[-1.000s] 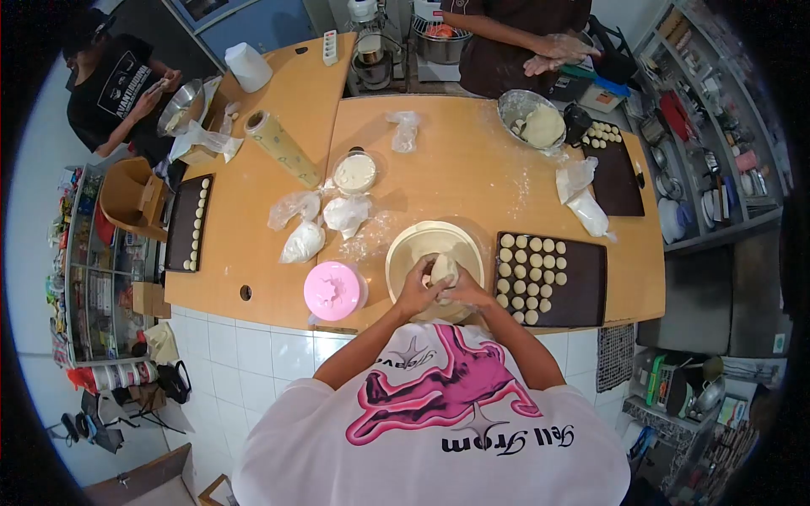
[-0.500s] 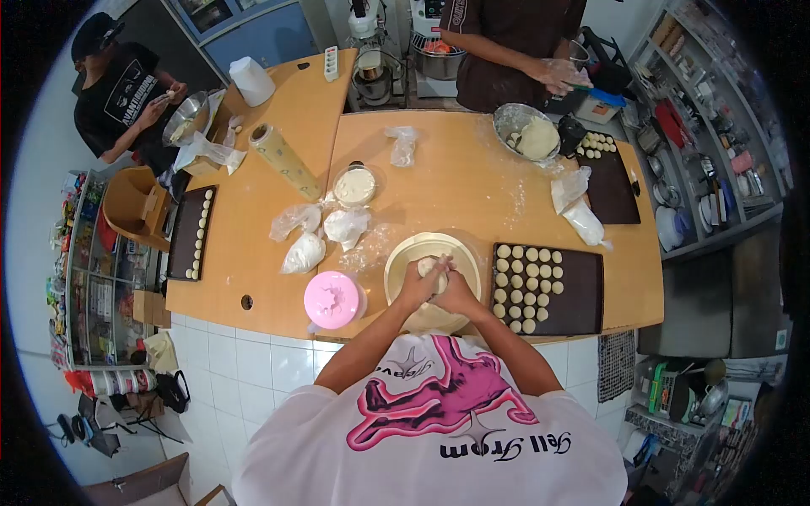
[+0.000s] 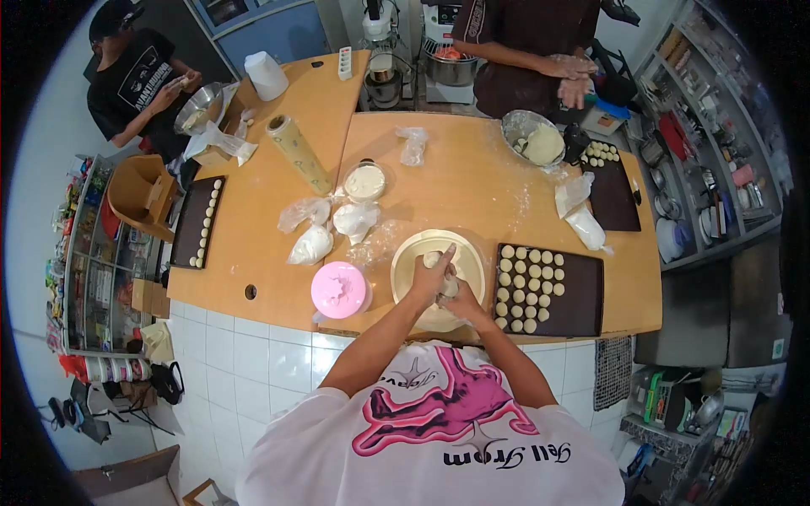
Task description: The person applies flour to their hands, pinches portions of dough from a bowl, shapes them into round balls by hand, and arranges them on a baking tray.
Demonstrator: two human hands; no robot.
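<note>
Over a cream-coloured bowl (image 3: 398, 271) at the table's front edge, my two hands work a lump of pale dough (image 3: 450, 288). My left hand (image 3: 429, 280) is closed round the dough from the left, one finger stretched up. From the right, my right hand (image 3: 462, 302) grips the lower part of the same lump. Part of the dough shows beyond my left fingers, and the rest is hidden by the hands. Just right of the bowl lies a dark baking tray (image 3: 578, 295) with rows of small round dough pieces (image 3: 531, 285) on its left side.
A pink lidded container (image 3: 339, 291) stands left of the bowl. Behind it are bags of white powder (image 3: 312, 244), a tub (image 3: 364, 182) and a film roll (image 3: 299, 153). Two co-workers stand across the table, near a metal bowl of dough (image 3: 533, 139) and another tray (image 3: 614, 198).
My hands have shifted their grip on the dough, the left turning more upright and the right dropping lower. The far co-worker's hands have moved apart slightly. The whole view has shifted a little.
</note>
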